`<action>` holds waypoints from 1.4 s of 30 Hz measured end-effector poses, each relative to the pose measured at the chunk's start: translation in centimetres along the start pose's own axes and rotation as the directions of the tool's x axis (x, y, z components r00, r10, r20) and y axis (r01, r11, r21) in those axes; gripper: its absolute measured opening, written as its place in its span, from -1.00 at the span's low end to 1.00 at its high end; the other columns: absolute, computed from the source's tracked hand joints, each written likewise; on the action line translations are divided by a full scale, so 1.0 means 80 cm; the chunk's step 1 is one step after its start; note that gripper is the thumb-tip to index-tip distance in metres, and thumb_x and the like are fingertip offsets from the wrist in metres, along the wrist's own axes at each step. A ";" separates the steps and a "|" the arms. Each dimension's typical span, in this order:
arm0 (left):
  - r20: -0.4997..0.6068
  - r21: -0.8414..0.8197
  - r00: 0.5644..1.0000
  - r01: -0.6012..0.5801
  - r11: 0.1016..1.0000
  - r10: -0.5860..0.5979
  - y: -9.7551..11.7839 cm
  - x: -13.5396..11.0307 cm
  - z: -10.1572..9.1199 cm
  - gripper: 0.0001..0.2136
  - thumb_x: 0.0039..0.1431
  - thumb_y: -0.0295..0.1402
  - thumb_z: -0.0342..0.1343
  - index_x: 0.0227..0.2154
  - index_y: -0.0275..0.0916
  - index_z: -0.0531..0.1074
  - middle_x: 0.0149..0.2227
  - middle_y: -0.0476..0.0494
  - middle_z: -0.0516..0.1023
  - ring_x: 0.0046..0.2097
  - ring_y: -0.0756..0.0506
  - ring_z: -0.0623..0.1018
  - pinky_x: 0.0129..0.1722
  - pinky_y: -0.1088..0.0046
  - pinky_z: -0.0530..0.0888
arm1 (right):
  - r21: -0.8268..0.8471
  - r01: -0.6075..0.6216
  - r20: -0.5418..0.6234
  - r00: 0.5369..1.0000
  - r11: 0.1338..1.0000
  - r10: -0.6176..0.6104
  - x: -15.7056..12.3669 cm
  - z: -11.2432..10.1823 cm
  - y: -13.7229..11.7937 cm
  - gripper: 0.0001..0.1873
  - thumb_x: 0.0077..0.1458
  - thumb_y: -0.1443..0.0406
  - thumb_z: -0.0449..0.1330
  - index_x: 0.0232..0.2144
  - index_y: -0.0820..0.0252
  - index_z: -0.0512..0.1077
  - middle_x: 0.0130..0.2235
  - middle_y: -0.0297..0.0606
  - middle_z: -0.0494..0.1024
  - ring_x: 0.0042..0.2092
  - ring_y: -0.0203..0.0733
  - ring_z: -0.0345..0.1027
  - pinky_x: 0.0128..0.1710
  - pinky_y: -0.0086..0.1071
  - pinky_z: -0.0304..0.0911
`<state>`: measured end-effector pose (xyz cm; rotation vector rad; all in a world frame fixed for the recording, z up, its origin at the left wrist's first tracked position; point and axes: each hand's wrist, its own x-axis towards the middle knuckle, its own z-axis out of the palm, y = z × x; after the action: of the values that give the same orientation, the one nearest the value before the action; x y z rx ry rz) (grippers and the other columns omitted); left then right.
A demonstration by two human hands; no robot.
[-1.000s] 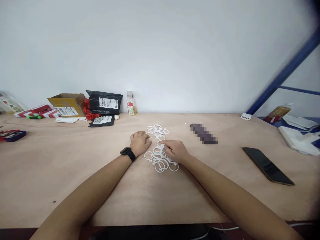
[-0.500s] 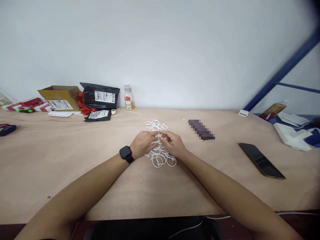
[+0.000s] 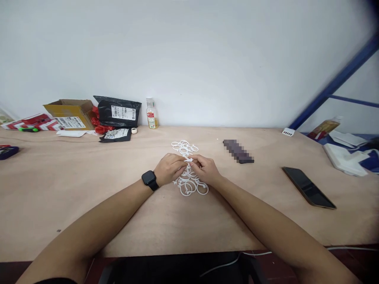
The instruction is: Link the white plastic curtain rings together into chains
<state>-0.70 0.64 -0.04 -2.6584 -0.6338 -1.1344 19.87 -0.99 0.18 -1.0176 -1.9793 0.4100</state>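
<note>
Rings of white plastic [image 3: 191,183] lie in two clusters, between which the left hand [image 3: 168,169] and right hand [image 3: 206,170], apart a second ago, now jointly pinch one white piece [image 3: 188,159], its outline mostly covered.

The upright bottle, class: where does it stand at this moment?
In the head view, the upright bottle stands left of centre near the wall, just right of the black parcel.

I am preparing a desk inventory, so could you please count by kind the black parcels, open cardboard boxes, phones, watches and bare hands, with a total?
Black parcels: 2 (large one, small one)
Open cardboard box: 1
Phone: 1
Watch: 1
Bare hands: 2 (left hand, right hand)
Total: 7
</note>
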 end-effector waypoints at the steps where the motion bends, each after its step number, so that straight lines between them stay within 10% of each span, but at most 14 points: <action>1: 0.006 0.000 1.000 -0.003 1.000 0.003 0.000 0.000 0.000 -0.88 0.23 -0.40 0.04 -0.20 -0.22 0.43 -0.16 -0.17 0.57 -0.16 -0.09 0.53 -0.17 0.31 0.42 | -0.008 0.004 0.004 1.000 1.000 -0.004 0.000 -0.001 0.000 -0.75 0.14 0.27 0.09 -0.15 0.19 0.45 -0.45 -0.34 0.54 -0.49 -0.32 0.34 -0.42 -0.46 0.24; 21: 0.211 -0.003 0.973 -0.096 0.995 0.095 0.008 0.001 0.002 -0.82 0.28 -0.35 -0.04 -0.25 -0.18 0.48 -0.24 -0.15 0.55 -0.23 -0.06 0.50 -0.20 0.34 0.38 | -0.089 0.024 0.019 1.000 0.996 -0.023 0.002 -0.004 0.007 -0.74 -0.04 0.43 0.01 -0.50 0.17 0.50 -0.50 -0.32 0.54 -0.43 -0.27 0.38 -0.37 -0.44 0.24; 28: 0.055 0.016 0.997 0.045 0.999 -0.045 -0.001 -0.003 0.000 -0.82 0.21 -0.46 -0.03 -0.21 -0.20 0.45 -0.24 -0.15 0.55 -0.19 -0.10 0.49 -0.17 0.30 0.38 | -0.014 -0.047 0.008 0.999 0.999 0.047 0.010 -0.010 0.029 -0.52 0.19 0.26 0.05 0.16 0.13 0.28 -0.05 -0.19 0.55 -0.25 -0.24 0.46 -0.24 -0.36 0.34; 34: 0.146 -0.046 0.989 0.012 0.999 -0.005 0.003 -0.001 -0.002 -0.77 0.19 -0.43 -0.03 -0.11 -0.24 0.41 -0.31 -0.16 0.55 -0.23 -0.10 0.51 -0.17 0.30 0.39 | -0.376 -0.053 0.167 0.978 0.925 0.124 0.019 -0.013 0.077 -0.53 0.25 0.22 -0.02 0.18 0.11 0.28 0.20 -0.17 0.34 0.22 0.08 0.13 0.18 0.01 0.02; 42: 0.198 -0.132 0.979 -0.016 0.991 0.043 0.003 0.000 -0.008 -0.75 0.20 -0.17 0.04 -0.22 -0.21 0.46 -0.27 -0.17 0.57 -0.21 -0.10 0.53 -0.13 0.28 0.38 | -0.458 -0.140 0.103 0.972 0.878 0.209 0.015 -0.012 0.073 -0.62 0.20 0.29 0.03 0.06 0.10 0.37 -0.02 -0.16 0.53 0.04 0.00 0.31 0.07 -0.11 0.07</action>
<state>-1.00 0.22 0.41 -2.9088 -0.5681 -0.9376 23.22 3.49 -2.15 -1.5031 -2.1794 0.1239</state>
